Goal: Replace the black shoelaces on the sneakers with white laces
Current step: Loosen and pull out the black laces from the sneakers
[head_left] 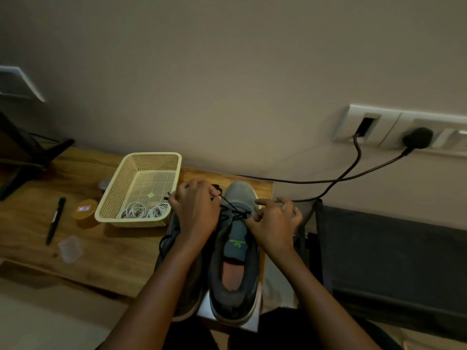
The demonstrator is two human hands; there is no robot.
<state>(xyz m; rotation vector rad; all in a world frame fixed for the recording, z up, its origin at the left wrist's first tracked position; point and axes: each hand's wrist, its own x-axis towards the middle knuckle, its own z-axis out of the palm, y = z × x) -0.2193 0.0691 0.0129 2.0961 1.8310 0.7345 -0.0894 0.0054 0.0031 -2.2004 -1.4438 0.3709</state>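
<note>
Your L hand [195, 210] pinches the black lace [233, 206]; R hand [274, 223] curled, grip unclear. Yank hard & the sneaker [236, 251] could slip off the right edge of the table [101, 248].

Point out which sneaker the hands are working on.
The right-hand sneaker, its green-logo tongue showing: the left hand grips its black lace. The other sneaker lies under the left forearm.

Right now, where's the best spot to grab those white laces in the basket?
Come straight down from above: the basket is open on top and its walls block the sides. Pinch one coil of the white laces across its bundled loops, so the strands probably lift together. The coils lie flat by the basket's near wall.
</note>
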